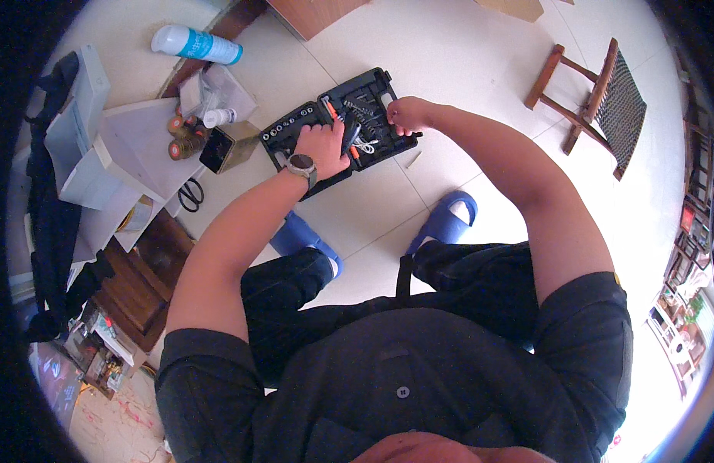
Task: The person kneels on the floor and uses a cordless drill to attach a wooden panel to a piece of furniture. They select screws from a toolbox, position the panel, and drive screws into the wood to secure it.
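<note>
An open black tool case (384, 150) lies on the floor in front of me. Sockets (283, 126) sit in a row in its left half. The right half holds dark bits (362, 108), a coiled white cord (364, 145) and orange-and-black tools (330, 108). My left hand (324, 147), with a watch on the wrist, is over the middle of the case, its fingers closed round a dark-handled tool (349, 137) that they partly cover. At the case's right edge my right hand (409, 116) is closed with fingertips together; what they hold, if anything, is hidden.
Left of the case stand a small yellowish box (232, 147), a white-capped bottle (219, 117) and tape rolls (181, 139) on a white shelf unit (145, 123). A blue-and-white spray can (196, 44) is farther back. A woven-seat stool (592, 104) stands right. Blue slippers (445, 224) are near the case.
</note>
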`<state>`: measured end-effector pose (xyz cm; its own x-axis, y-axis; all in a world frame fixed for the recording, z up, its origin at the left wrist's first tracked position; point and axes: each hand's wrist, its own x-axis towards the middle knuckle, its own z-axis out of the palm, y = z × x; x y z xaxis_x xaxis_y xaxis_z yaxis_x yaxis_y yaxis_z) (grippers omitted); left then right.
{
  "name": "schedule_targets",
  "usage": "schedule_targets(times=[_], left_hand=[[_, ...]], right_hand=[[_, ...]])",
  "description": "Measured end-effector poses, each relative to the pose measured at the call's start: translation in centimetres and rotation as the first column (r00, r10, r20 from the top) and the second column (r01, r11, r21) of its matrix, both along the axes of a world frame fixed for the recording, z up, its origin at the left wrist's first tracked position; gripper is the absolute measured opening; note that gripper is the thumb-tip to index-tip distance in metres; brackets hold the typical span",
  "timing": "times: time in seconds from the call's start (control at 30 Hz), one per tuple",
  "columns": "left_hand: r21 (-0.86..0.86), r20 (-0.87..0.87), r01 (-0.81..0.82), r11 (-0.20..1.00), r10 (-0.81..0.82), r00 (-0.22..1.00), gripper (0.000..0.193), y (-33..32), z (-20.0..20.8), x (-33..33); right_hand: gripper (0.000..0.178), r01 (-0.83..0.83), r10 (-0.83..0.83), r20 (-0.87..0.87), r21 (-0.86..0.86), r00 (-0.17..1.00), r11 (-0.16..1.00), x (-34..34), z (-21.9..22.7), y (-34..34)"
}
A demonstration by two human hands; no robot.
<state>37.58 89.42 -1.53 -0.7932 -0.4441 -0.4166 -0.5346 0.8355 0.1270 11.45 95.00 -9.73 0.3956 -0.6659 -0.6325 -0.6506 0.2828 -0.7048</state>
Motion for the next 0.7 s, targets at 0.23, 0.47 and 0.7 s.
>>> schedule_targets(times=[0.23,0.47,0.7], left_hand=[[-0.094,0.037,0.108,0.990,-0.105,0.994,0.061,-1.3,-1.9,1.7],[-0.075,0.139,0.253,0.964,-0.242,0.960,0.035,-0.8,-2.0,3.3],[-0.050,0.278,0.315,0.948,-0.290,0.916,0.035,-0.7,-1.5,2.9]], right_hand=[[0.010,-0.022,0.022,0.022,-0.002,1.000,1.000,0.2,2.5,-0.4],[0.012,-0.042,0.036,-0.053,-0.129,0.998,0.991,-1.2,1.8,-0.3],[0.017,0.257,-0.317,0.150,0.324,0.936,0.910,1.5,1.5,-0.1]])
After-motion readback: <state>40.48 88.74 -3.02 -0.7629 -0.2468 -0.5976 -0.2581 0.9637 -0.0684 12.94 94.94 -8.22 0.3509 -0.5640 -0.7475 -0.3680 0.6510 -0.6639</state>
